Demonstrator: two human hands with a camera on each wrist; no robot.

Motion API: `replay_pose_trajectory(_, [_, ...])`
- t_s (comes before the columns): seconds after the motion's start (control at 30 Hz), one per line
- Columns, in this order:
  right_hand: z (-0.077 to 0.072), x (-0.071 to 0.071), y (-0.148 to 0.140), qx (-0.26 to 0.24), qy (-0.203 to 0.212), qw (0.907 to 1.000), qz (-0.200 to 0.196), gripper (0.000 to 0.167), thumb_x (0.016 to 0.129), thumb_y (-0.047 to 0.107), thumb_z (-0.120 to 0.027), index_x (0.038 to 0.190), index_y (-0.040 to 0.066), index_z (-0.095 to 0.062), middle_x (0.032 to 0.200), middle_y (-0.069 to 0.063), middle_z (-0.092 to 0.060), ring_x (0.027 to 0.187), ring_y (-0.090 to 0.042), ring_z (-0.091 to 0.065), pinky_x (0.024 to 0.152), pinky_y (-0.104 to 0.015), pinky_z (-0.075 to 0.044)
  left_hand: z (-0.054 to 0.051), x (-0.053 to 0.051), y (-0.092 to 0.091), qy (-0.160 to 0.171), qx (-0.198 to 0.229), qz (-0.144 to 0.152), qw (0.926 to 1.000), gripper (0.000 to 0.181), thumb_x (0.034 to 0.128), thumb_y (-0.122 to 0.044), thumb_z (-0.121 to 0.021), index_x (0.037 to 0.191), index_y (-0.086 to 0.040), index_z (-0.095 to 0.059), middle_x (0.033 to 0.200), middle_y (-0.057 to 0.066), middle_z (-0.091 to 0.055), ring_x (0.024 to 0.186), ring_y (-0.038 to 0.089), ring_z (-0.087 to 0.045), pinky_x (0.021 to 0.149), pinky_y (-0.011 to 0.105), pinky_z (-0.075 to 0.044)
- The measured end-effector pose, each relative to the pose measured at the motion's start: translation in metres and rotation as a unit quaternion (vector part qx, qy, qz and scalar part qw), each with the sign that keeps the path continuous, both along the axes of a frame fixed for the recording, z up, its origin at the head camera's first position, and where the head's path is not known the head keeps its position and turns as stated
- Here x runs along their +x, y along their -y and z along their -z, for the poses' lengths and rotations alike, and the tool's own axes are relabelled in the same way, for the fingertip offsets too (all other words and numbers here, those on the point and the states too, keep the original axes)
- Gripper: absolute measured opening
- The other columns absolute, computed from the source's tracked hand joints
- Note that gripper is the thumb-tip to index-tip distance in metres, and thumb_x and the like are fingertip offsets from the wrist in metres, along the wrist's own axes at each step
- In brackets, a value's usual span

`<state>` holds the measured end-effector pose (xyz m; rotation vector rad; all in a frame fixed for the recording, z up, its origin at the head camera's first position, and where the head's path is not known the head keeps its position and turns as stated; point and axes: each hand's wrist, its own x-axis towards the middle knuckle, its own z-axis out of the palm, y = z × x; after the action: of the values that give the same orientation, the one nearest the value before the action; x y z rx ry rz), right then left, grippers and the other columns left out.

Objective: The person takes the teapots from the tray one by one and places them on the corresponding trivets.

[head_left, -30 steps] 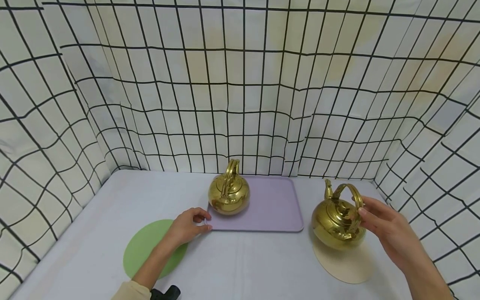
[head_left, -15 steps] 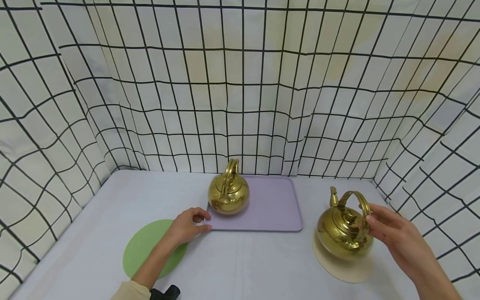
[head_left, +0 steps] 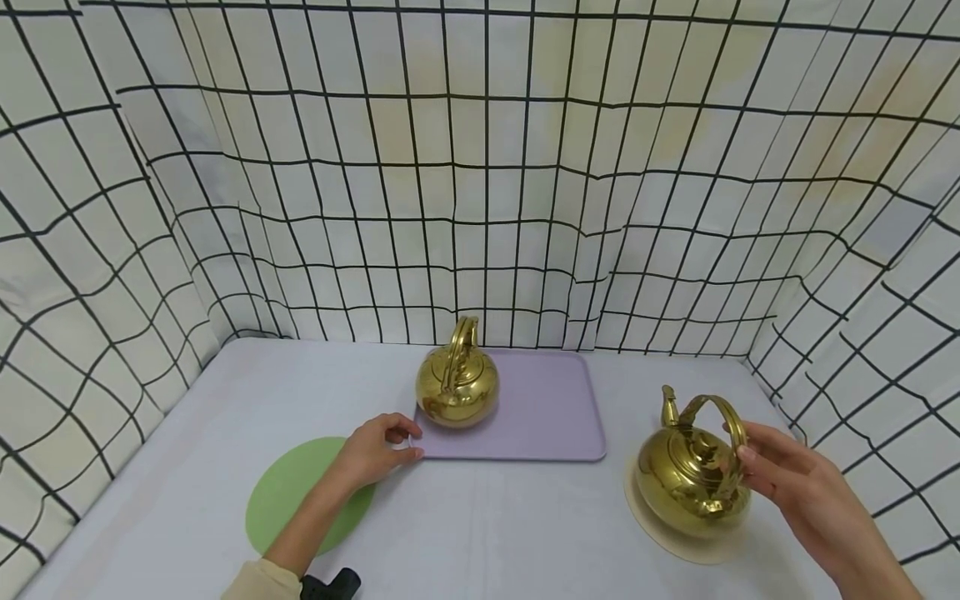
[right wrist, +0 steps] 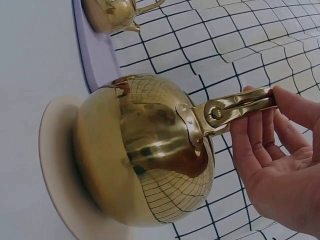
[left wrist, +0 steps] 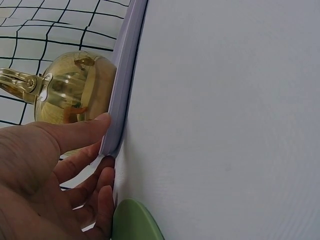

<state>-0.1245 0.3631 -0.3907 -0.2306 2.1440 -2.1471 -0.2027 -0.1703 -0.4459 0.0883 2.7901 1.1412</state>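
My right hand [head_left: 813, 492] grips the arched handle of a shiny brass kettle [head_left: 690, 483] at the right. The kettle is over a round cream mat [right wrist: 55, 145]; I cannot tell whether its base touches it. Its spout points toward the back. My left hand [head_left: 378, 450] holds the front left corner of a lilac tray [head_left: 547, 408], with the thumb [left wrist: 87, 132] against the rim and the other fingers around the corner. A second brass kettle [head_left: 457, 387] stands on the tray's left part, its handle upright.
A round green mat [head_left: 288, 492] lies on the white table [head_left: 495, 533] at the left, partly under my left forearm. White walls with a black grid [head_left: 487, 208] enclose the back and sides. A black object [head_left: 333, 583] shows by the left sleeve.
My right hand has brought the kettle down and slightly to the right, toward the cream mat. The left hand, the tray and the second kettle have stayed in place.
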Motion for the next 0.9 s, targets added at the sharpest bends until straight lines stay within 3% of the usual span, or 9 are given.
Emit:
replay_pose_trajectory(0.27, [0.005, 0.006, -0.004, 0.009, 0.024, 0.9996, 0.012, 0.041, 0.109, 0.002, -0.044, 0.133, 0.027, -0.065, 0.121, 0.009, -0.072, 0.107, -0.008, -0.071, 0.091, -0.023, -0.059, 0.001, 0.001, 0.001, 0.004, 0.001, -0.001, 1.0000, 0.025, 0.0871, -0.018, -0.084, 0.109, -0.012, -0.074, 0.113, 0.008, -0.072, 0.109, 0.024, -0.065, 0.095, 0.046, -0.053])
replay_pose_trajectory(0.47, [0.008, 0.008, -0.010, 0.016, 0.013, 0.9998, -0.007, 0.043, 0.110, 0.000, -0.041, 0.137, 0.024, -0.063, 0.128, 0.011, -0.069, 0.114, -0.006, -0.068, 0.092, -0.023, -0.058, 0.001, 0.000, 0.001, 0.001, 0.004, 0.002, 1.0000, 0.024, 0.0876, -0.018, -0.083, 0.109, -0.012, -0.073, 0.114, 0.009, -0.072, 0.110, 0.025, -0.065, 0.096, 0.048, -0.053])
replay_pose_trajectory(0.67, [0.003, 0.009, -0.011, 0.090, -0.009, 0.9958, -0.013, 0.035, 0.111, 0.005, -0.041, 0.141, 0.013, -0.058, 0.131, 0.010, -0.067, 0.118, -0.002, -0.065, 0.093, -0.018, -0.055, 0.000, 0.000, 0.001, 0.001, 0.003, 0.002, 1.0000, 0.024, 0.0877, -0.017, -0.083, 0.109, -0.013, -0.073, 0.114, 0.008, -0.072, 0.110, 0.025, -0.065, 0.097, 0.049, -0.053])
replay_pose_trajectory(0.8, [-0.004, 0.009, -0.008, 0.140, -0.016, 0.9896, 0.032, 0.032, 0.111, 0.012, -0.046, 0.141, 0.012, -0.055, 0.128, 0.013, -0.068, 0.116, 0.001, -0.065, 0.092, -0.012, -0.052, 0.001, 0.000, 0.001, 0.002, 0.003, 0.001, 1.0000, 0.023, 0.0879, -0.018, -0.082, 0.109, -0.013, -0.073, 0.114, 0.008, -0.072, 0.110, 0.025, -0.065, 0.096, 0.048, -0.053])
replay_pose_trajectory(0.9, [-0.012, 0.005, -0.004, 0.206, -0.022, 0.9744, 0.088, 0.032, 0.110, 0.022, -0.051, 0.143, 0.020, -0.054, 0.129, 0.026, -0.064, 0.112, 0.008, -0.063, 0.087, -0.009, -0.049, 0.002, 0.000, 0.000, 0.003, 0.003, 0.000, 1.0000, 0.023, 0.0880, -0.018, -0.082, 0.109, -0.012, -0.073, 0.114, 0.008, -0.072, 0.110, 0.025, -0.065, 0.096, 0.047, -0.053])
